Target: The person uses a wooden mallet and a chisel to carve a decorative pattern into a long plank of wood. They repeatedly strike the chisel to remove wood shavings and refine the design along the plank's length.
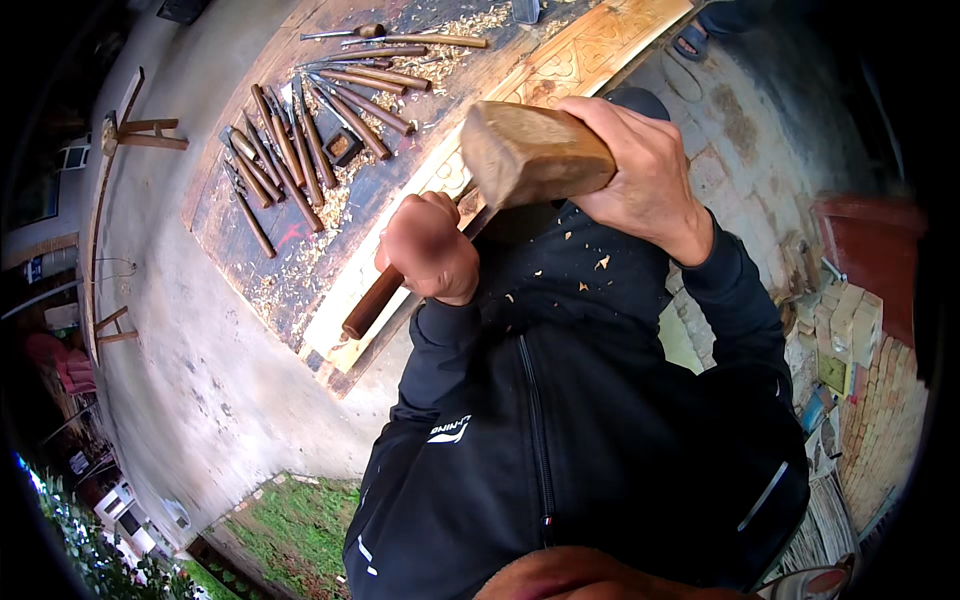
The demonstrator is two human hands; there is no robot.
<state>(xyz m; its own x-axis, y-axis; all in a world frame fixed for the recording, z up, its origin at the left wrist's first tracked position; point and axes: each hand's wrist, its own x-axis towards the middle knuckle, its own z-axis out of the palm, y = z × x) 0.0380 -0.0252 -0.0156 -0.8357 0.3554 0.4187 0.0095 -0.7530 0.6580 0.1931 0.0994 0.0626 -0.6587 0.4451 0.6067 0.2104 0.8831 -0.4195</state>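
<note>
My left hand (pixel 430 250) is closed around a gouge or chisel with a round brown wooden handle (pixel 373 303); the handle's end sticks out toward the lower left, and its cutting tip is hidden. A chunky wooden mallet (pixel 530 160) is gripped by my right hand (pixel 640 170), just above and right of my left hand. Beneath both hands runs a long pale wooden board (pixel 425 190), lying slantwise along the near edge of the worktable. Carved relief patterns (pixel 570 60) cover its far part.
Several wood-handled chisels (pixel 290 150) lie fanned on the worktable (pixel 225 215) among shavings (pixel 335 215), around a small dark box (pixel 343 147). A wooden trestle frame (pixel 97 230) stands left. Stacked bricks (pixel 845 320) are at right, and a sandal (pixel 690 42) shows beyond the board.
</note>
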